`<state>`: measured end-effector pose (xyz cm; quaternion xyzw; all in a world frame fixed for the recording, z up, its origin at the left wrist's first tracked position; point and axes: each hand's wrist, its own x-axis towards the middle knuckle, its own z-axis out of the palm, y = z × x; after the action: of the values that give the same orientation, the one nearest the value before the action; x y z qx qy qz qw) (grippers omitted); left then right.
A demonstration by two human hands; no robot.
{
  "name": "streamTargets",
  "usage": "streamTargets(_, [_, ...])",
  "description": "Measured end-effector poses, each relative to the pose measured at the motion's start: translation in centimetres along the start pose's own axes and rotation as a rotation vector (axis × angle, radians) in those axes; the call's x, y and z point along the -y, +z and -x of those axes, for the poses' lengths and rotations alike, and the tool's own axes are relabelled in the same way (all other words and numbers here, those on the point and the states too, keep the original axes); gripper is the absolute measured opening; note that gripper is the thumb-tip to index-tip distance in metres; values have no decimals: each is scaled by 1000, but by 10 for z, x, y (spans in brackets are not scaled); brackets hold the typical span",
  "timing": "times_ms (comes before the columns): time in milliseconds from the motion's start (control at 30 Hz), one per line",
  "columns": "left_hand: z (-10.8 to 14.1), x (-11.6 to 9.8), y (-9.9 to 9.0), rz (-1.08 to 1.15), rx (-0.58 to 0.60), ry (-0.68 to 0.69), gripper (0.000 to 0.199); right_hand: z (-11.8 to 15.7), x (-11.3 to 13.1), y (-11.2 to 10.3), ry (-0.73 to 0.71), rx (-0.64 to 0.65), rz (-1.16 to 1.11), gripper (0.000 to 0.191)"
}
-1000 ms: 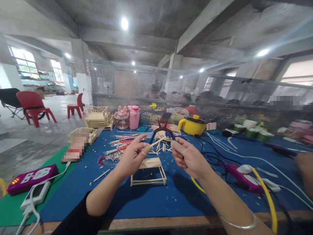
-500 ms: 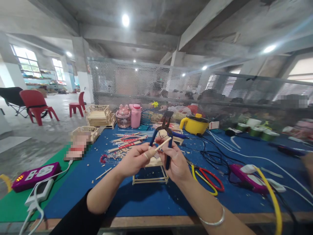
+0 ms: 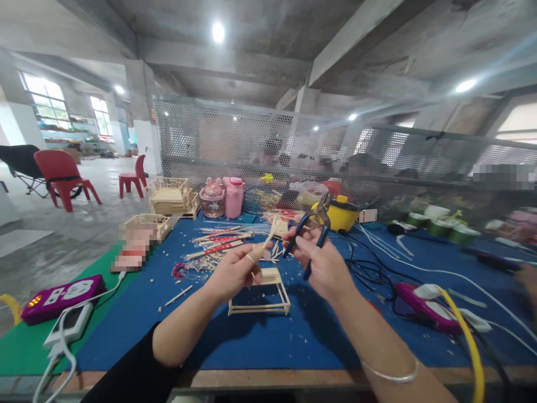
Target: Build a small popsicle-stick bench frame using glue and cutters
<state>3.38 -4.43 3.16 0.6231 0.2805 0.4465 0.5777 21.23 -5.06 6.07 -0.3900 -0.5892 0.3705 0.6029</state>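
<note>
My left hand (image 3: 240,270) pinches a thin pale wooden stick (image 3: 272,234) that points up and away. In my right hand (image 3: 325,267) is a pair of blue-handled cutting pliers (image 3: 322,217); the jaws point up, apart from the stick. Below both hands, a small wooden stick frame (image 3: 260,308) stands on the blue table mat (image 3: 201,341), its upper part covered by my left hand. Beyond my left hand lie red-and-clear packets of sticks (image 3: 220,246) and scattered cut bits.
At the back stand a pink bottle (image 3: 234,198), a yellow electric pot (image 3: 342,215) and stacked wooden frames (image 3: 168,196). Purple power strips (image 3: 62,299) lie on both sides, and black cables (image 3: 364,274) run across the right. A perforated metal screen (image 3: 218,134) rises behind.
My hands have moved apart. The pliers have swung up and right, away from the stick, which now points more upright. My right forearm now covers most of the red-and-yellow-handled scissors.
</note>
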Motion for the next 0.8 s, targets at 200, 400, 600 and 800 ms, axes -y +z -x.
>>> streamTargets(200, [-6,3,-5,-300,-289,216,39,11,13,-25,-29,300,789,66])
streamTargets(400, [-1,5,3,-441,-265,273,38,31,6,-10,-108,387,1073,69])
streamTargets(600, [0,7,4,-480,-234,279,37,35,-1,-8,-91,375,1133,67])
streamTargets(800, [0,6,4,-514,-208,255,36,36,-1,-7,-57,336,1104,62])
